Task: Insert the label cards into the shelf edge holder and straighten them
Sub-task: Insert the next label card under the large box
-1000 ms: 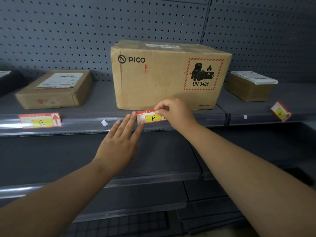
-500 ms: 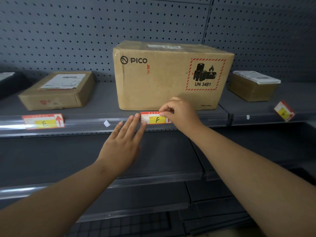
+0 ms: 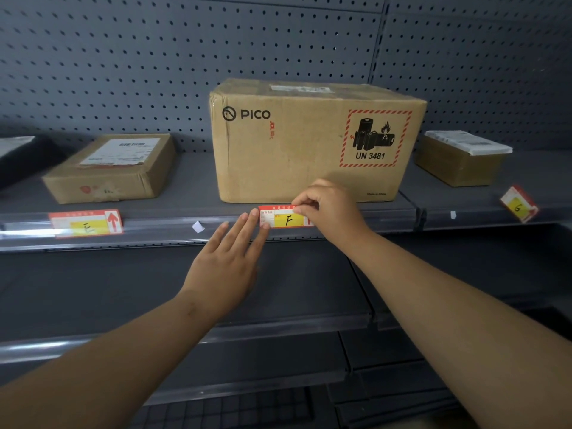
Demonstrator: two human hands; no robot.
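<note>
A red and yellow label card marked F [image 3: 286, 218] sits at the shelf edge holder [image 3: 173, 230], below the big PICO box. My right hand [image 3: 331, 209] pinches the card's top right corner with curled fingers. My left hand [image 3: 229, 258] lies flat with straight fingers, its fingertips touching the card's left end. A card marked E [image 3: 86, 223] sits in the holder at the left, slightly skewed. A card marked G [image 3: 518, 205] stands tilted at the right shelf's edge.
The large PICO carton [image 3: 309, 140] stands just behind the F card. A flat cardboard box [image 3: 111, 168] sits at the left, a smaller box [image 3: 461, 159] at the right. A small white scrap [image 3: 198, 226] sticks to the holder. Lower shelves lie below.
The F card has settled lower against the holder strip and looks more level. Both hands stayed at its two ends, shifting only slightly.
</note>
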